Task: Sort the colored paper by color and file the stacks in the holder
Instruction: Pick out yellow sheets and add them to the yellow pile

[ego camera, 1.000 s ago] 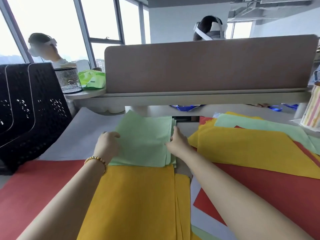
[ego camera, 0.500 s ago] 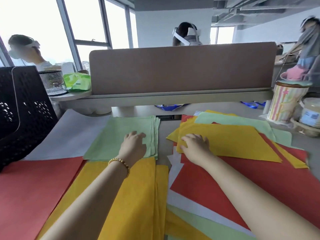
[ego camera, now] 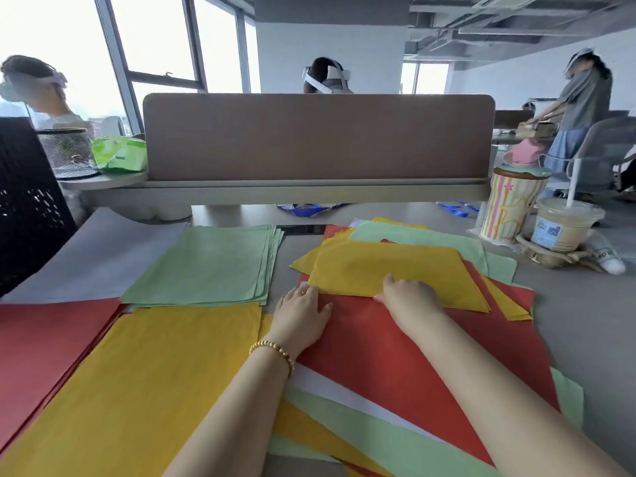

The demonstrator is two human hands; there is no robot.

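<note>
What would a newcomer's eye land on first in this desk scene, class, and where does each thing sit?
Bright paper covers the desk: a neat green stack at centre left, a yellow stack in front of it, and a mixed unsorted pile at right. Both hands rest on that pile, the left hand flat on red, the right hand at a yellow sheet's edge.

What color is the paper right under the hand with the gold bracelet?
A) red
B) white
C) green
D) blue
A: the left hand, the one with the bracelet, rests flat on the big red sheet in the mixed pile, next to the yellow sheet that the right hand touches.
</note>
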